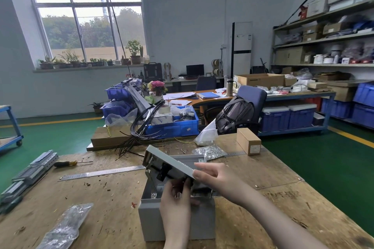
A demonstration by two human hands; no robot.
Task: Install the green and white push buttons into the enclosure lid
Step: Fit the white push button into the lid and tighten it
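My right hand (210, 176) grips the near edge of the raised lid (172, 162) over the grey box (176, 220) mid-tabletop, left hand (176, 198) pinches a black part underneath, colour hidden; I'd keep the lid steady and seat it square.

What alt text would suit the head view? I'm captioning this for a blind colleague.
A person's right hand grips the edge of a raised grey enclosure lid while the left hand holds a small part under it, above the open grey enclosure on a wooden workbench in a cluttered workshop.
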